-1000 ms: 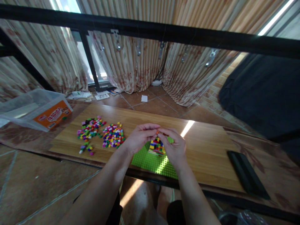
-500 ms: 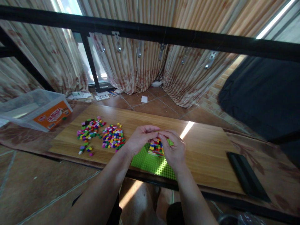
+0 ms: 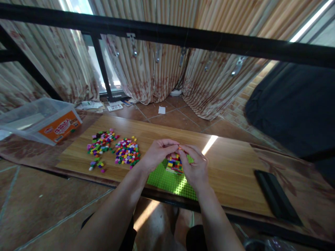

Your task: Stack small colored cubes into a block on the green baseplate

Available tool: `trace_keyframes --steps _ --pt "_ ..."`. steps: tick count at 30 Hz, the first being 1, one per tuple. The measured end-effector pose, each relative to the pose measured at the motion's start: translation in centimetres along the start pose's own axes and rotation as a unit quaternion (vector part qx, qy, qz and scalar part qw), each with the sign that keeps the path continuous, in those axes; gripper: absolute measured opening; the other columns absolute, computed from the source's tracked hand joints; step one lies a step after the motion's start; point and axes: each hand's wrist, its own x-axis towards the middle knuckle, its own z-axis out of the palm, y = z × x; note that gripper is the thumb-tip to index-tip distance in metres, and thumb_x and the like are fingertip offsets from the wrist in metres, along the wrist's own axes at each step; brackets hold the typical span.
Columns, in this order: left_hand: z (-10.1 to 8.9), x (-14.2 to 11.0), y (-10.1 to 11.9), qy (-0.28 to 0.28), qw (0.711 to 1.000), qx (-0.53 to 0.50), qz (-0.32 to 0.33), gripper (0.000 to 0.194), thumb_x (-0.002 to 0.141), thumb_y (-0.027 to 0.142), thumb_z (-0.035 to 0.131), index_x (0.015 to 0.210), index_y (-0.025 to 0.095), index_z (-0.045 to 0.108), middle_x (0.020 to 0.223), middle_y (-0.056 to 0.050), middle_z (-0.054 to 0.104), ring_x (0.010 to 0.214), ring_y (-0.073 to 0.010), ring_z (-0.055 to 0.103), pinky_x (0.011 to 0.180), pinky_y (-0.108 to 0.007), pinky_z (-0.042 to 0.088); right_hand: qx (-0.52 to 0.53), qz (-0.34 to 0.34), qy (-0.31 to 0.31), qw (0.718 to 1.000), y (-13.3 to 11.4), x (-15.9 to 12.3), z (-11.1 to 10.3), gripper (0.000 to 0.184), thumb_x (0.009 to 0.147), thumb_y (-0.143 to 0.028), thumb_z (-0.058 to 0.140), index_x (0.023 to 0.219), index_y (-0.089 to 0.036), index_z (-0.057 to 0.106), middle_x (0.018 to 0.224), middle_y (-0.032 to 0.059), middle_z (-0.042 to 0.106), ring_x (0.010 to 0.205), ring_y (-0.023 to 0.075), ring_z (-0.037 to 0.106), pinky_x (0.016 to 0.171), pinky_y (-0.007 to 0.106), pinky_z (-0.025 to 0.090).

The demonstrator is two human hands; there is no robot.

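Fingers (image 3: 171, 149) pinching orange piece (image 3: 179, 148) above blocky brick stack (image 3: 174, 165), studded green baseplate (image 3: 162, 179).

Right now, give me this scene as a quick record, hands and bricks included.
left hand: fingertips pinching a small orange piece
right hand: fingertips on the same piece
block build: multicoloured, on green baseplate, partly hidden
loose bricks: two main piles, left side of wooden board
clear tub: far left

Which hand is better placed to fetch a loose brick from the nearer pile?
Probably the left hand: the nearer brick pile lies on its side of the green baseplate, while the right hand is farther away, beyond the coloured brick structure.
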Motion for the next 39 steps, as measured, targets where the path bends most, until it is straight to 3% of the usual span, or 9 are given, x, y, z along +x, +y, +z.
trace_keyframes --steps 3,8,11,19,25,33,39 --pt "0.0 0.1 0.2 0.017 1.0 0.019 0.01 0.025 0.071 0.03 0.072 0.089 0.013 0.072 0.073 -0.003 0.07 0.056 -0.0075 0.054 0.052 -0.02 0.037 -0.01 0.016 0.007 1.0 0.5 0.1 -0.2 0.022 0.092 -0.027 0.049 0.101 -0.024 0.069 0.098 0.0076 0.069 0.092 0.0198 0.065 0.084 0.036 0.053" --pt "-0.7 0.7 -0.3 0.14 0.981 0.119 0.057 0.014 0.07 0.019 0.068 0.083 0.013 0.071 0.07 -0.002 0.068 0.059 -0.0094 0.054 0.06 -0.022 0.041 -0.017 0.043 0.005 0.999 2.4 0.3 -0.8 0.024 0.092 -0.029 0.049 0.096 -0.02 0.07 0.095 0.0088 0.069 0.089 0.0198 0.065 0.081 0.034 0.053" --pt "-1.2 1.3 -1.1 0.172 0.965 0.183 0.077 0.014 0.071 0.018 0.068 0.083 0.014 0.072 0.074 -0.003 0.069 0.066 -0.0117 0.057 0.066 -0.024 0.044 -0.027 0.045 -0.027 0.998 3.4 0.2 -0.9 0.023 0.091 -0.03 0.051 0.095 -0.021 0.071 0.094 0.0083 0.069 0.088 0.0199 0.065 0.08 0.035 0.053" --pt "-1.1 1.3 -1.9 0.117 0.952 0.269 0.086 0.016 0.076 0.02 0.063 0.086 0.014 0.074 0.084 -0.006 0.073 0.079 -0.0165 0.064 0.076 -0.027 0.047 -0.092 0.035 -0.095 0.991 4.0 -0.2 -0.3 0.024 0.09 -0.029 0.051 0.093 -0.02 0.073 0.095 0.0087 0.068 0.089 0.022 0.062 0.084 0.038 0.051" --pt "-1.0 1.4 -2.1 0.085 0.949 0.293 0.085 0.019 0.079 0.021 0.057 0.086 0.014 0.074 0.085 -0.005 0.074 0.081 -0.0166 0.066 0.077 -0.026 0.049 -0.073 0.071 -0.104 0.989 3.4 0.2 -0.2 0.025 0.09 -0.032 0.051 0.092 -0.02 0.074 0.095 0.0084 0.068 0.089 0.0213 0.063 0.084 0.036 0.051" --pt "-0.9 1.3 -2.1 0.085 0.94 0.319 0.091 0.021 0.08 0.019 0.054 0.083 0.014 0.074 0.083 -0.004 0.075 0.08 -0.0165 0.067 0.076 -0.026 0.05 0.0 0.139 -0.123 0.983 3.3 0.5 -0.3 0.025 0.086 -0.035 0.054 0.089 -0.022 0.075 0.09 0.0058 0.069 0.083 0.0188 0.065 0.072 0.029 0.052" --pt "-0.7 1.5 -2.5 0.096 0.933 0.332 0.097 0.02 0.08 0.017 0.054 0.083 0.015 0.074 0.084 -0.005 0.075 0.081 -0.0167 0.067 0.079 -0.027 0.05 -0.017 0.134 -0.157 0.978 3.4 1.1 -0.4 0.024 0.086 -0.033 0.053 0.088 -0.023 0.075 0.086 0.0042 0.07 0.08 0.0177 0.064 0.073 0.029 0.05"
